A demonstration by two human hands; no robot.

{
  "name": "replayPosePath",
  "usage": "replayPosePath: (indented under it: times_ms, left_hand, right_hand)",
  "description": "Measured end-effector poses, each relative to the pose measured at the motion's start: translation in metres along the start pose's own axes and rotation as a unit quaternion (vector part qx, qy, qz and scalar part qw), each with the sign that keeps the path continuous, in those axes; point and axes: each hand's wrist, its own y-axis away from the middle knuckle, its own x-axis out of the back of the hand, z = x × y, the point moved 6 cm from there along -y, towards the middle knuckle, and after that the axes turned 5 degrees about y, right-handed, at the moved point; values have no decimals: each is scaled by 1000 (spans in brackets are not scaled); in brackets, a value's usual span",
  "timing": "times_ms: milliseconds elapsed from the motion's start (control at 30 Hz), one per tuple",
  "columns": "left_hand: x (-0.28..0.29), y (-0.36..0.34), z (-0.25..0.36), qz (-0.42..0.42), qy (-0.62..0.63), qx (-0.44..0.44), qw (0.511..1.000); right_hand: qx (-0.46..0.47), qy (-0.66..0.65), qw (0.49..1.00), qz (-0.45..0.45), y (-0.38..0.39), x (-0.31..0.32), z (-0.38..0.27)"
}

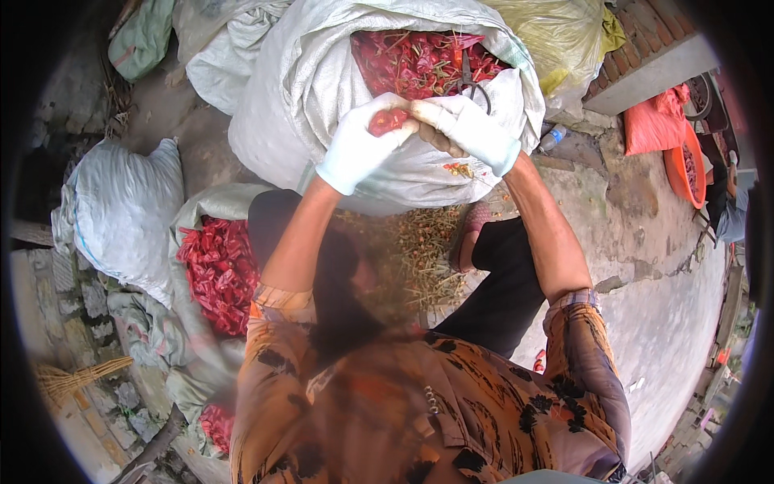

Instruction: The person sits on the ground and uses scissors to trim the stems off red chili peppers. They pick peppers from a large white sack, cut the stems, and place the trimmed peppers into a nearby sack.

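Both my hands wear white gloves and meet above the front of a big white woven sack (282,105). My left hand (367,141) is closed around a dried red chili (389,121). Against its fingertips, my right hand (472,129) has thumb and fingers pinched together at the chili's end; whatever lies between them is hidden. The right glove's fingertips look stained brown. Just beyond my hands, dried red chilies (395,68) with pale stems fill the sack's mouth. A pair of scissors (468,74) with dark handles rests on them, near my right hand.
A sack of red chilies (216,278) stands open by my left leg, with a full white sack (129,214) behind it. Stem scraps (427,250) litter the ground between my feet. Right: a plastic bottle (553,137), an orange basin (685,173), and another person's arm (732,173).
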Motion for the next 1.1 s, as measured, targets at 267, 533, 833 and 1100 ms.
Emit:
replayPosePath:
  times_ms: [267,533,833,1100]
  left_hand:
    - [3,0,19,53,129,-22,990]
    - [123,78,43,172,-151,-45,972]
    - [238,319,-87,171,-522,250,797]
    - [8,299,-285,-52,-71,496,864]
  right_hand:
    - [22,-434,900,-22,-2,-27,4]
    - [103,-526,839,-93,-6,-1,-6]
    - [-6,244,970,-19,-26,11,31]
    - [37,345,894,284,-117,84,95]
